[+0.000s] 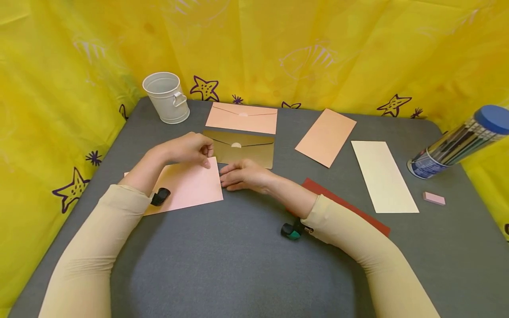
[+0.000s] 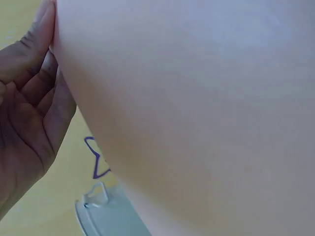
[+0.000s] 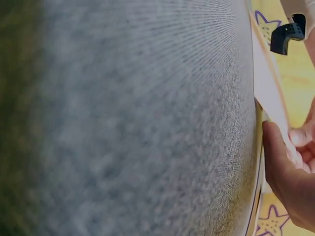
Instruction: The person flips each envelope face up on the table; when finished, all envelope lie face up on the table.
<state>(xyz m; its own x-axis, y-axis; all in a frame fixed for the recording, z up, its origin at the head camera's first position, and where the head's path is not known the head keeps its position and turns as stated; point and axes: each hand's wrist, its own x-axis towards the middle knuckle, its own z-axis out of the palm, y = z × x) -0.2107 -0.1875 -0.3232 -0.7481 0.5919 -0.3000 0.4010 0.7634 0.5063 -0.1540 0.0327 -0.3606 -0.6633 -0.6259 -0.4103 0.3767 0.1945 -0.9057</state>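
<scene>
Your left hand (image 1: pixel 187 149) pinches the pink paper's (image 1: pixel 187 185) far right corner. The paper's long axis runs left-right, slightly skewed. Your right hand (image 1: pixel 244 176) rests relaxed at its right edge, gripping nothing.

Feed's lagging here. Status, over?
Left hand pinches pink sheet corner. Right hand rests at its edge. Gold envelope just behind, nothing blocking.

A white tin pail (image 1: pixel 167 97) stood at the grey table's (image 1: pixel 238 256) far left; a blue-lidded pencil tube (image 1: pixel 457 143) lay right, near a pink eraser (image 1: pixel 434 198) and cream card (image 1: pixel 383 176).
</scene>
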